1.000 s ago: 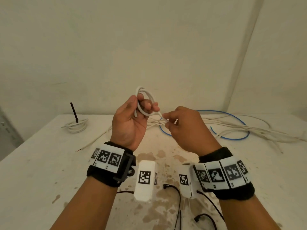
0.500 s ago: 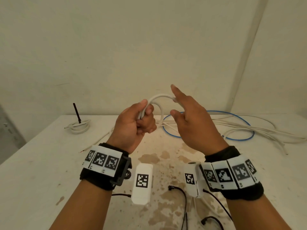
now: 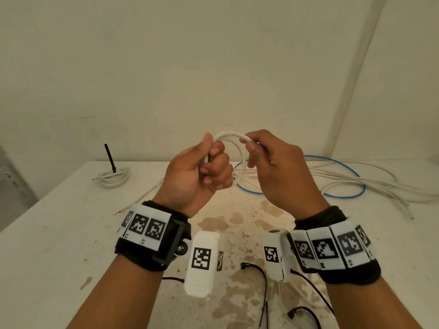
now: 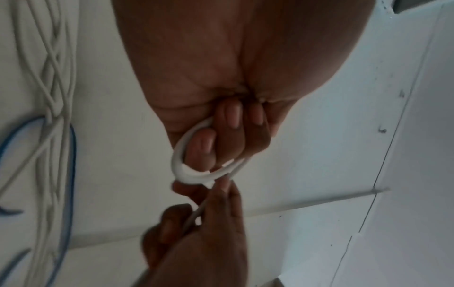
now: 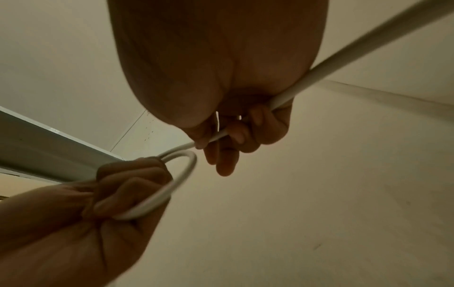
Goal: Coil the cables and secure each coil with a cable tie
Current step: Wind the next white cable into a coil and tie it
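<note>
A small coil of white cable (image 3: 234, 142) (image 4: 196, 172) (image 5: 176, 178) is held up above the table between both hands. My left hand (image 3: 209, 167) (image 4: 221, 136) grips the loops in its curled fingers. My right hand (image 3: 256, 150) (image 5: 228, 136) pinches the running strand of the same cable at the top of the loop; the strand passes through its palm and trails off behind. The rest of the white cable (image 3: 356, 184) lies loose on the table at the right.
A blue cable loop (image 3: 337, 193) lies among the loose white cables at the back right. A finished white coil (image 3: 112, 179) with a black tie sticking up sits at the back left. Thin black wires (image 3: 261, 276) hang near the front. The stained table (image 3: 59, 233) meets walls behind.
My right hand has swept the strand up and over from the table side, then closed on it at the top of the coil. The left hand has kept its grip on the loops.
</note>
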